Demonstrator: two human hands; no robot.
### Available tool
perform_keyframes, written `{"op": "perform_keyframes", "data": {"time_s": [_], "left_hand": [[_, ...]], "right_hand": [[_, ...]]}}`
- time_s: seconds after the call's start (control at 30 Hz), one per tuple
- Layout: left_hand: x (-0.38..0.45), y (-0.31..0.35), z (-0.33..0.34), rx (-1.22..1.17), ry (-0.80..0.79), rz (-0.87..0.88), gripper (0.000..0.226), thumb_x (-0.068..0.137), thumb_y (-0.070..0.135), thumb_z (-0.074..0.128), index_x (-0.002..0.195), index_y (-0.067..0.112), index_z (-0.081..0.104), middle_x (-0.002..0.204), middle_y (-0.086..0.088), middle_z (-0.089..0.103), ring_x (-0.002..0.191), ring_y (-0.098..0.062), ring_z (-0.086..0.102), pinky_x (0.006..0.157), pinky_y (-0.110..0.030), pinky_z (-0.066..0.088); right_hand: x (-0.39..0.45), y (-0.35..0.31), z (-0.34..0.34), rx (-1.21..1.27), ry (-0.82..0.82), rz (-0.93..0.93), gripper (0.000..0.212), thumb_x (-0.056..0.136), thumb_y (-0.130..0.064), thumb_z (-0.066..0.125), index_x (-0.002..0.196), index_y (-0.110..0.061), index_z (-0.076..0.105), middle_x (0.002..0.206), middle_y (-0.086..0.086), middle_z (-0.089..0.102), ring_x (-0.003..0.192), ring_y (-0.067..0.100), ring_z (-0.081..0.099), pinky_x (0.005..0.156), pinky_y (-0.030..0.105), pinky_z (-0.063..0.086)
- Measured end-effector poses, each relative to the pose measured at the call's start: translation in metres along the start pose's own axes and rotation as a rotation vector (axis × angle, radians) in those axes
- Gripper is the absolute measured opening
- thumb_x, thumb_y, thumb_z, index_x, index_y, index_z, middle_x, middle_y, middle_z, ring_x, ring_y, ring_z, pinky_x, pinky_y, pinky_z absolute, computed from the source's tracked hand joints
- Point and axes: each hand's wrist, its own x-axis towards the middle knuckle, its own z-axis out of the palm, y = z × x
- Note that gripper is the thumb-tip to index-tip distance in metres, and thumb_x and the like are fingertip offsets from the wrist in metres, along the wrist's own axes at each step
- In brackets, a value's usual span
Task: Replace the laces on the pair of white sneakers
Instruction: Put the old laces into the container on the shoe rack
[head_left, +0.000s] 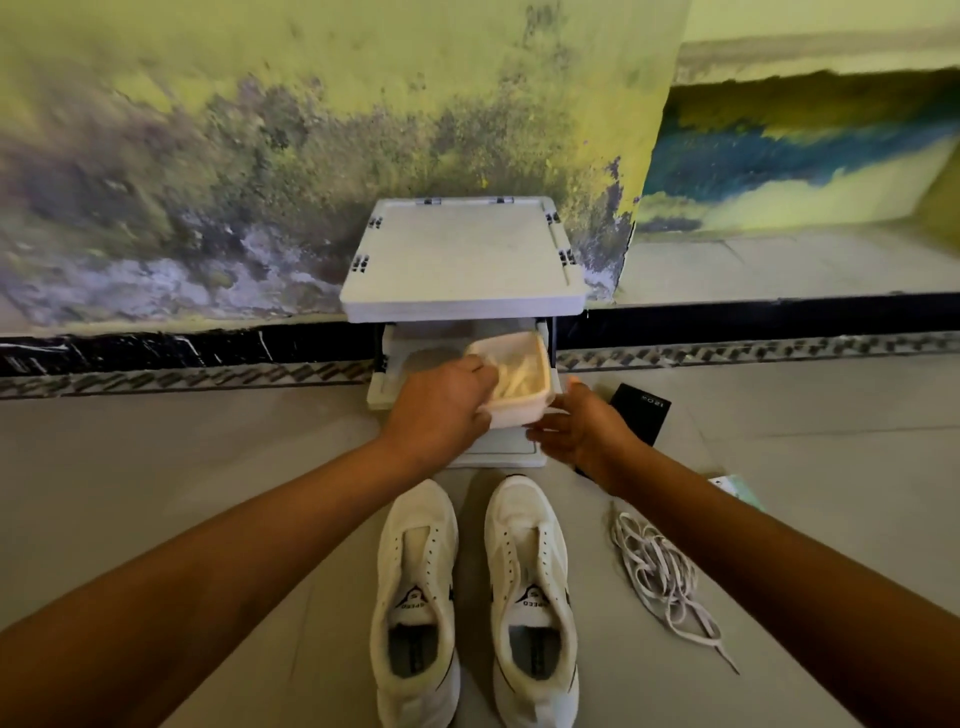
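Note:
Two white sneakers, the left one (415, 597) and the right one (532, 597), stand side by side on the floor with bare eyelets, toes pointing away from me. A tangle of whitish laces (662, 566) lies on the tiles to their right. Beyond the shoes, a translucent plastic container (524, 379) with cream laces inside sits tilted over the rack's lower shelf. My left hand (441, 410) grips its near-left rim, fingers reaching inside. My right hand (576, 431) holds the container's near-right corner from below; its fingertips are hidden.
A white two-tier plastic rack (462, 260) stands against the stained yellow wall. A black box (641, 415) lies on the floor just right of my right hand, and a pale green packet (740, 488) further right. Grey floor tiles spread to the left.

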Motion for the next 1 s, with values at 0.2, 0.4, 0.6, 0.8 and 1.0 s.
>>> {"op": "perform_keyframes", "data": {"time_s": [0.2, 0.4, 0.6, 0.8, 1.0], "left_hand": [[-0.037, 0.030, -0.057, -0.096, 0.034, 0.127, 0.019, 0.088, 0.029, 0.060, 0.102, 0.016, 0.055, 0.107, -0.002, 0.056, 0.095, -0.022, 0.055, 0.071, -0.029, 0.039], [-0.051, 0.048, -0.072, -0.257, 0.029, 0.172, 0.026, 0.078, 0.031, 0.069, 0.097, 0.020, 0.054, 0.107, 0.000, 0.059, 0.095, -0.024, 0.057, 0.076, -0.035, 0.046], [-0.062, 0.074, -0.059, -0.292, 0.032, 0.081, 0.059, 0.074, 0.058, 0.067, 0.126, 0.036, 0.051, 0.126, 0.011, 0.054, 0.110, -0.014, 0.053, 0.087, -0.030, 0.044], [-0.056, 0.076, -0.047, -0.242, -0.071, 0.134, 0.064, 0.072, 0.064, 0.048, 0.120, 0.026, 0.063, 0.110, -0.003, 0.069, 0.096, -0.021, 0.063, 0.083, -0.037, 0.050], [-0.057, 0.069, -0.046, -0.603, -0.106, 0.010, 0.051, 0.070, 0.037, 0.064, 0.118, 0.019, 0.063, 0.111, 0.001, 0.068, 0.097, -0.012, 0.065, 0.084, -0.031, 0.054]], "right_hand": [[-0.062, -0.009, 0.013, 0.406, -0.087, 0.053, 0.065, 0.096, -0.060, 0.019, 0.110, -0.011, 0.059, 0.094, 0.017, 0.067, 0.088, 0.031, 0.062, 0.077, 0.039, 0.049], [-0.092, -0.021, 0.014, 0.632, -0.219, -0.053, 0.069, 0.090, -0.066, 0.023, 0.109, -0.011, 0.061, 0.094, 0.016, 0.069, 0.089, 0.032, 0.063, 0.070, 0.039, 0.054], [-0.105, 0.008, 0.026, 0.706, -0.216, -0.103, 0.064, 0.091, -0.065, 0.029, 0.108, -0.011, 0.059, 0.096, 0.014, 0.065, 0.095, 0.028, 0.062, 0.074, 0.037, 0.054], [-0.103, 0.026, 0.019, 0.594, -0.039, -0.088, 0.069, 0.092, -0.062, 0.030, 0.130, -0.008, 0.048, 0.105, 0.017, 0.064, 0.095, 0.027, 0.063, 0.073, 0.038, 0.053], [-0.103, 0.034, 0.011, 0.531, -0.052, -0.128, 0.066, 0.094, -0.058, 0.028, 0.141, -0.012, 0.037, 0.126, 0.021, 0.056, 0.106, 0.030, 0.060, 0.082, 0.040, 0.053]]}}
